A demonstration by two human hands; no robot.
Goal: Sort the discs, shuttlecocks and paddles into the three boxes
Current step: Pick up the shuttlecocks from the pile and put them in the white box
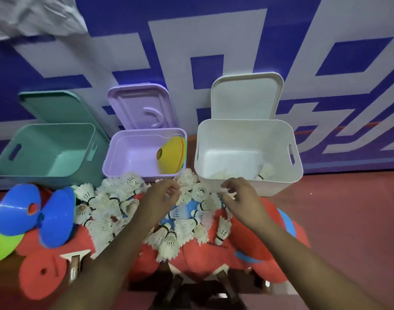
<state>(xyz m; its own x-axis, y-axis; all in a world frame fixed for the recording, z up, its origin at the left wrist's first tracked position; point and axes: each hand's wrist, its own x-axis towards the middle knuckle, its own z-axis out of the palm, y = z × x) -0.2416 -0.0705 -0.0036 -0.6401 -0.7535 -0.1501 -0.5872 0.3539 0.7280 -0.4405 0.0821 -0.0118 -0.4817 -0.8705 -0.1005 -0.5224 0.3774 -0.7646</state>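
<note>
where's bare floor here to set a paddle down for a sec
Bare red floor lies right of the white box. The green box looks empty. Crowded: shuttlecocks, discs and paddles fill the floor before the boxes.

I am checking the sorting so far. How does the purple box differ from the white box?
The purple box is lilac; the white box is white and looks bigger. The purple box holds a stack of discs, yellow in front, leaning at its right wall; the white box holds shuttlecocks. Both are open, with the purple lid and white lid propped behind.
</note>
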